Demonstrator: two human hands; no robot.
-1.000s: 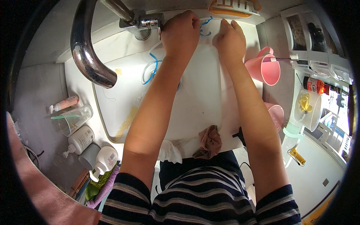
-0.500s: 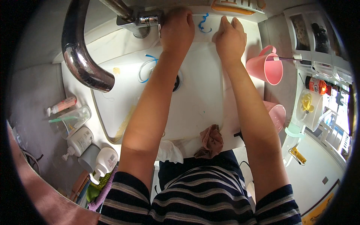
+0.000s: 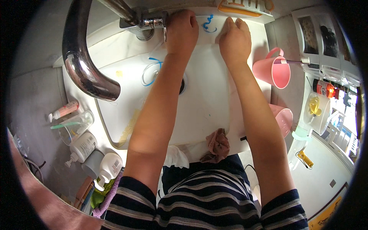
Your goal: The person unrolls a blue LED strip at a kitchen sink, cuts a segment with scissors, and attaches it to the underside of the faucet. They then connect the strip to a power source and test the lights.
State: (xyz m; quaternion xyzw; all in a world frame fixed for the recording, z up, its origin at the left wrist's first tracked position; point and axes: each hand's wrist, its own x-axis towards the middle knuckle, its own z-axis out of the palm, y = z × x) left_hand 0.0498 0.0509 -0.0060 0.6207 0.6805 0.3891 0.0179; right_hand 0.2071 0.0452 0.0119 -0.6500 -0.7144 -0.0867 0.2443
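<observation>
My left hand [image 3: 183, 33] is curled closed at the back ledge of the white sink [image 3: 203, 111], right beside the chrome tap's handle [image 3: 153, 23]. Its fingertips and anything in them are hidden. Across from it, my right hand [image 3: 235, 43] rests on the same ledge, fingers bent inward and pointing away from me; what they may pinch does not show. Between the two hands lies a thin curly blue strip [image 3: 208, 25]. A loop of thin clear and blue strip [image 3: 145, 75] sits in the basin, left of the dark drain hole [image 3: 181, 86], which my left forearm partly covers.
The curved spout [image 3: 82, 74] overhangs the basin's left. Pink cups [image 3: 268, 71] stand on the right, one with a toothbrush [image 3: 293, 61]. Pump bottles [image 3: 83, 146] line the left edge. A brown cloth [image 3: 217, 145] hangs on the front rim; an orange-and-white soap dish [image 3: 245, 7] is behind.
A thin pale line between my left hand and the blue strip no longer shows. Both hands stay nearly in place; the whole view has shifted slightly.
</observation>
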